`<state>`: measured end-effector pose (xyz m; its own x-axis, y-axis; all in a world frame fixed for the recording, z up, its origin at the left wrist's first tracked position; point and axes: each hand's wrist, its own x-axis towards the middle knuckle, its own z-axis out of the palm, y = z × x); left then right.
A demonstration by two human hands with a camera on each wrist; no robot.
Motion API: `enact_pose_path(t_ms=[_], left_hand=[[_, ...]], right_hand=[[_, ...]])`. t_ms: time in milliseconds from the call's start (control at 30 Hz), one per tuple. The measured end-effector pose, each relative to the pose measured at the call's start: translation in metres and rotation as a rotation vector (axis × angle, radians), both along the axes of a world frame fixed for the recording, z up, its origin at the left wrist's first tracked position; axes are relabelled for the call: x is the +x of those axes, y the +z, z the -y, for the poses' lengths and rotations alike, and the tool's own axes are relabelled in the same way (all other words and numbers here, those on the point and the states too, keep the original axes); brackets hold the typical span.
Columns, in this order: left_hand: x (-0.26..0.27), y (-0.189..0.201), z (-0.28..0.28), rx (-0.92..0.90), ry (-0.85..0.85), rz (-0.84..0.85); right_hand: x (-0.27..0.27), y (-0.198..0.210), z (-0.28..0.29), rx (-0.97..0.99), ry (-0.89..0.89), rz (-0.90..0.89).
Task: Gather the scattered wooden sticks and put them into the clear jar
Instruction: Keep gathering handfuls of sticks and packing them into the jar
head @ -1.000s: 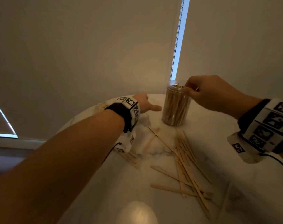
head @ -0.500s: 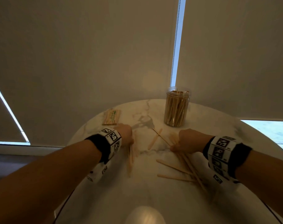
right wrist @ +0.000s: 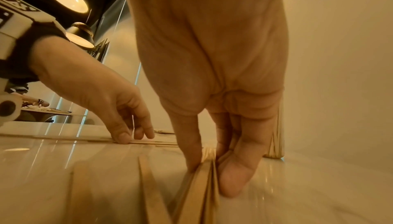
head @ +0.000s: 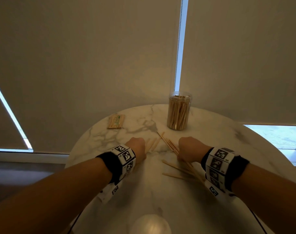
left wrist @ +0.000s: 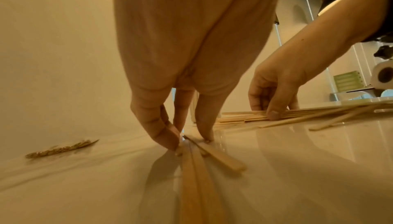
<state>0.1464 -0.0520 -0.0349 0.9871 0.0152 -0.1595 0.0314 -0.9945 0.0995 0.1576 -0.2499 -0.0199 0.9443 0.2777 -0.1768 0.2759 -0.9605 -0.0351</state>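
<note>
The clear jar (head: pixel 179 112), packed with upright wooden sticks, stands at the far side of the round marble table (head: pixel 228 149). Loose sticks (head: pixel 176 171) lie scattered in front of it. My left hand (head: pixel 137 147) is down on a few sticks (left wrist: pixel 197 173), its fingertips (left wrist: pixel 168 136) pinching their ends against the tabletop. My right hand (head: pixel 189 146) pinches a small bunch of sticks (right wrist: pixel 202 192) between its fingertips (right wrist: pixel 237 177), lifting the bunch on edge. In the left wrist view my right hand (left wrist: pixel 274 98) rests on the pile (left wrist: pixel 297 115).
A wrapped bundle of sticks (head: pixel 116 122) lies at the table's far left. Roller blinds hang close behind the table, with a bead chain (head: pixel 177 48) above the jar. The table's edge curves close on both sides. A lamp's glare (head: pixel 152 223) shows near me.
A second ago my right hand was at the jar's rim and my left reached across the table. Both have since come down onto the loose sticks and closed their fingers on them.
</note>
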Motion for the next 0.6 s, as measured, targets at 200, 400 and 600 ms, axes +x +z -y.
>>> enact_pose_path(t_ms=[200, 400, 600], left_hand=[[-0.006, 0.005, 0.011, -0.019, 0.026, -0.041], [-0.006, -0.006, 0.025, 0.040, 0.010, -0.036], [-0.010, -0.017, 0.033, -0.004, 0.118, 0.006]], right_hand=[[-0.013, 0.007, 0.003, -0.005, -0.061, -0.069], [-0.021, 0.012, 0.002, -0.030, -0.067, -0.119], [-0.025, 0.006, 0.005, 0.017, -0.095, -0.075]])
